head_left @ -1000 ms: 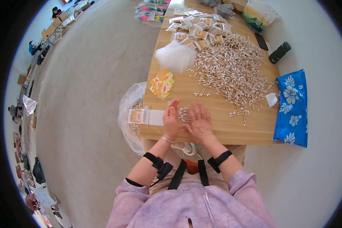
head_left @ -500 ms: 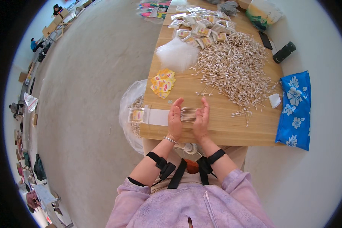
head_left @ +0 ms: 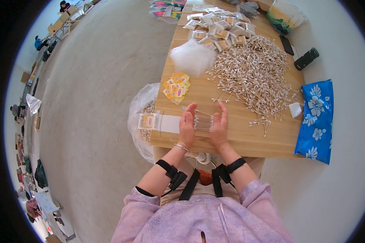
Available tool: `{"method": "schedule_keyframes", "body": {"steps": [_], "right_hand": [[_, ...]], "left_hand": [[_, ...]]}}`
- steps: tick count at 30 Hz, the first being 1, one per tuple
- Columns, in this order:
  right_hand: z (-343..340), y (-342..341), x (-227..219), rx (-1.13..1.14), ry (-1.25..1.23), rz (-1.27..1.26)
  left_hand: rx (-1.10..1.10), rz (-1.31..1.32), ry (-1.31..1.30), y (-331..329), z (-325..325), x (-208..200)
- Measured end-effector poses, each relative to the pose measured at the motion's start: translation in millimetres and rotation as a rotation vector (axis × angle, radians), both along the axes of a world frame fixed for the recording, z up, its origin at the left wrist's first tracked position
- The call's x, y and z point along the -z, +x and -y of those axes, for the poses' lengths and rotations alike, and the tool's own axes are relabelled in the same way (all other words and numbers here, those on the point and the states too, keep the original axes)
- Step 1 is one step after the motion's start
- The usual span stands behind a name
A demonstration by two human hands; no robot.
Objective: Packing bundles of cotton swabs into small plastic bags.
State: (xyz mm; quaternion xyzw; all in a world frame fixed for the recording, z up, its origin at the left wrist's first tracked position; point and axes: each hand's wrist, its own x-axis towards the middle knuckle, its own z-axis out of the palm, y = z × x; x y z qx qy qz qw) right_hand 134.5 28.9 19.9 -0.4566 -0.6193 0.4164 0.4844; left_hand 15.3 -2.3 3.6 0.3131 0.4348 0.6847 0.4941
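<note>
A row of cotton swabs (head_left: 203, 123) lies side by side near the table's front edge, between my two hands. My left hand (head_left: 187, 126) stands on edge at their left ends, fingers stretched and thumb up. Facing it, my right hand (head_left: 219, 127) is at the right ends, its fingers also straight. One swab at the far side lies slanted. Left of my left hand are a white strip (head_left: 169, 124) and a clear packet of swabs with a yellow card (head_left: 148, 121) at the table's left edge. The palms' contact with the swab tips is hidden.
A large heap of loose swabs (head_left: 253, 73) covers the right of the table (head_left: 239, 141). Beyond lie yellow cards (head_left: 177, 88), clear bags (head_left: 192, 57) and filled packets (head_left: 221, 30). A blue flowered pouch (head_left: 315, 121), black bottle (head_left: 306, 58) and phone (head_left: 286, 45) line the right. A plastic bag (head_left: 136, 105) hangs left.
My right hand has shifted slightly right, away from the left one. More of the swab row shows between them, and a slanted swab now appears at its far side.
</note>
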Motion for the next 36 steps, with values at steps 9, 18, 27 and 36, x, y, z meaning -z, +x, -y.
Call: {"method": "schedule_keyframes", "body": {"steps": [9, 18, 27, 36], "right_hand": [[-8, -5, 2, -0.157, 0.106, 0.412], [2, -1, 3, 0.021, -0.144, -0.129], [1, -4, 9, -0.034, -0.01, -0.029], [25, 17, 4, -0.323, 0.285, 0.989]], "left_hand": [[-0.081, 0.023, -0.016, 3, 1, 0], [-0.027, 0.019, -0.027, 0, 3, -5], [0.043, -0.011, 0.001, -3, 3, -1], [0.06, 0.062, -0.002, -8, 3, 6]]}}
